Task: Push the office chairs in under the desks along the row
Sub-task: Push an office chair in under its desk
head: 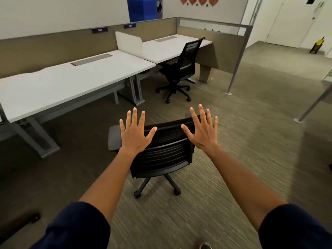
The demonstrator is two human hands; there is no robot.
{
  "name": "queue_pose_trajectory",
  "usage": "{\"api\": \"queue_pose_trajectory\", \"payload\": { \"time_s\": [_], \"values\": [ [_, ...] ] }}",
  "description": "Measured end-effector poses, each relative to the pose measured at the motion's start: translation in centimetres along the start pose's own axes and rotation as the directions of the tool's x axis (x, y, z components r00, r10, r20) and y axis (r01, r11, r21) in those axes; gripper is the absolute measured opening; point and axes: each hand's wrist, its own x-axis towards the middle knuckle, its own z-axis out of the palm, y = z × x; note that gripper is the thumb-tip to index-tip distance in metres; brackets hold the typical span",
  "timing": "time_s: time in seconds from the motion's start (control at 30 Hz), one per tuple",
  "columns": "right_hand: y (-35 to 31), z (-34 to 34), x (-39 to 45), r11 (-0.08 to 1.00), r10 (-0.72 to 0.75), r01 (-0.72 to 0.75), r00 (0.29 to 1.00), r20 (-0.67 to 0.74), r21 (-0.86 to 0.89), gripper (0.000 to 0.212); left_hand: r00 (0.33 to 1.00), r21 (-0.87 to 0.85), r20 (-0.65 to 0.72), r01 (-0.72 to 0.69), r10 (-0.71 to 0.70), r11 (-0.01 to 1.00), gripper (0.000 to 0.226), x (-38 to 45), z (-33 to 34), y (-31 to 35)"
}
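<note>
A black mesh-back office chair (162, 153) stands on the carpet out in the aisle, apart from the near white desk (53, 85), its back facing me. My left hand (134, 133) and my right hand (202, 132) hover above the top of its backrest, palms down, fingers spread, holding nothing. I cannot tell whether they touch it. A second black chair (181, 69) sits partly under the far white desk (161, 49), its wheeled base still outside the desk edge.
Tan partition panels (53, 47) run behind the desks. A white divider (128, 42) stands between the two desks. Metal posts (238, 63) rise from the floor at right. Open carpet lies to the right. A black caster (35, 217) shows at lower left.
</note>
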Motion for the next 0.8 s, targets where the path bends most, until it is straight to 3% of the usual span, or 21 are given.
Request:
{"api": "queue_pose_trajectory", "payload": {
  "time_s": [0.27,0.43,0.63,0.8],
  "values": [
    [5.5,5.0,9.8,0.989,-0.148,0.15,0.984,0.102,-0.014,0.08,0.977,0.051,0.044,0.204,-0.207,0.978,0.084,6.0,5.2,1.4],
    [5.8,7.3,14.0,0.954,-0.291,0.291,0.957,-0.006,0.067,0.072,0.958,0.13,-0.144,0.268,-0.25,0.955,0.085,8.3,6.1,1.1],
    [5.3,9.2,18.5,0.924,-0.369,0.369,0.929,-0.016,0.103,0.069,0.941,0.178,-0.173,0.321,-0.291,0.93,0.079,11.4,6.4,0.2],
    [4.0,11.5,22.7,0.925,-0.379,0.378,0.925,0.043,0.03,0.086,0.928,0.2,-0.195,0.353,-0.316,0.914,0.077,14.5,7.8,-2.1]
  ]
}}
